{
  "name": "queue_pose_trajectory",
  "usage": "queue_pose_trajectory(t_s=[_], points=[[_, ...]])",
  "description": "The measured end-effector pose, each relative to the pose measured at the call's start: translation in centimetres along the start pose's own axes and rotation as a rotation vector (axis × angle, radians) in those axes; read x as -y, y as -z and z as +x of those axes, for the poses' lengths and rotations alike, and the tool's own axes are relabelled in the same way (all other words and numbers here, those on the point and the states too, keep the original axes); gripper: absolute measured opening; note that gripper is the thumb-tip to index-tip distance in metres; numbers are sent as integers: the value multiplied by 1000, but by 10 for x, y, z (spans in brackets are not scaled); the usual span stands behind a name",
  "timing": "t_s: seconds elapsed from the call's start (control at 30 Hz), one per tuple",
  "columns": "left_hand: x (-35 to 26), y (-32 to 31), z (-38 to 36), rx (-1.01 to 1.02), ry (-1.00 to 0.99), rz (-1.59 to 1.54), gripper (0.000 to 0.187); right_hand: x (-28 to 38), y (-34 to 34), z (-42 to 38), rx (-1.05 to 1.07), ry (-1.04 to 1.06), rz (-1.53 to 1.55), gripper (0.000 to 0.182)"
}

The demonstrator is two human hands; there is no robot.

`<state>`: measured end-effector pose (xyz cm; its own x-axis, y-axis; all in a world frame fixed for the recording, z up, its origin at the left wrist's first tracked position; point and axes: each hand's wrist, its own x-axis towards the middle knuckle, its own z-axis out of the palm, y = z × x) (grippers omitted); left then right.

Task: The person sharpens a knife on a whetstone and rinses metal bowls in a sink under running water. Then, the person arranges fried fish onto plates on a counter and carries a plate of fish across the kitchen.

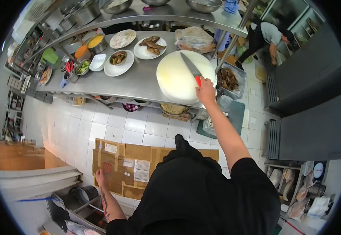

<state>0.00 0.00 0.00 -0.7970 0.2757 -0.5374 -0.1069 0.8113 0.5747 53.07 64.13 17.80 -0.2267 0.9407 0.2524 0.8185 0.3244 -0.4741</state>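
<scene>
My right hand (206, 91) is closed around the red handle of a kitchen knife (190, 64). The wide blade points away from me and lies over a round white cutting board (170, 80) at the counter's front edge. Beyond the board are a plastic bag of food (195, 39) and a white plate (140, 51) with browned pieces of fish or meat. My left hand (100, 177) hangs low at my side, above flattened cardboard on the floor; its fingers are too small and hidden to tell whether they are closed.
Left on the steel counter (147, 80) stand a plate with a bowl (118, 58), a white dish (97, 62) and a pot of yellow liquid (97, 42). A bin of dark pieces (229, 80) is right of the board. A co-worker (270, 35) bends at the far right. Cardboard (117, 166) covers the floor.
</scene>
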Motion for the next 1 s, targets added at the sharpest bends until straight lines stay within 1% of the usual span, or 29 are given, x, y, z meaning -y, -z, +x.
queue_pose_trajectory(t_s=[0.07, 0.1, 0.17, 0.2, 0.23, 0.3, 0.37, 0.43, 0.5, 0.57, 0.6, 0.63, 0.67, 0.7, 0.77, 0.8, 0.83, 0.9, 0.93, 1.0], points=[[-9, -34, 36, -17, -446, -243, 29, 0, -4, 12, 77, -6, -305, 62], [-15, 3, 26, -21, -426, -151, 29, 7, -20, -6, 136, -62, -260, 62], [-28, -74, 28, 226, -394, -155, 30, 7, 7, 13, 222, -159, -8, 57], [-45, -100, 7, 300, -428, -76, 30, -7, 8, 16, 151, -95, 20, 56], [-57, -122, -28, 370, -450, 13, 30, -16, 19, 11, 155, -109, 24, 56], [-62, -170, -86, 456, -270, -85, 31, -29, 66, 1, 363, -373, 743, 52], [-47, -190, -132, 533, -181, -8, 31, -47, 126, -21, 413, -435, 960, 46], [-18, -197, -160, 574, -101, 90, 32, -64, 186, -38, 472, -454, 985, 49], [8, -188, -175, 588, -26, 203, 33, -86, 246, -48, 477, -511, 863, 47], [20, -176, -175, 597, 25, 285, 34, -95, 298, -55, 455, -522, 685, 36], [20, -172, -169, 597, 36, 309, 34, -95, 315, -53, 439, -533, 684, 36], [16, -167, -161, 600, 42, 332, 34, -95, 328, -54, 425, -555, 587, 31], [12, -163, -147, 598, 43, 346, 35, -96, 333, -59, 413, -581, 491, 26], [2, -159, -132, 595, 29, 359, 35, -100, 331, -62, 401, -600, 495, 26], [-25, -154, -90, 587, -8, 355, 36, -105, 323, -62, 415, -502, 417, 20], [-43, -150, -65, 576, -29, 341, 37, -96, 321, -64, 395, -511, 393, 19], [-67, -143, -38, 554, -54, 302, 37, -90, 324, -67, 379, -516, 393, 19], [-130, -141, 13, 489, -95, 192, 38, -82, 335, -67, 339, -604, 305, 17], [-163, -138, 35, 448, -122, 130, 39, -80, 341, -66, 321, -600, 308, 17], [-225, -138, 61, 391, -225, 34, 40, -81, 351, -65, 195, -599, 317, 15]])
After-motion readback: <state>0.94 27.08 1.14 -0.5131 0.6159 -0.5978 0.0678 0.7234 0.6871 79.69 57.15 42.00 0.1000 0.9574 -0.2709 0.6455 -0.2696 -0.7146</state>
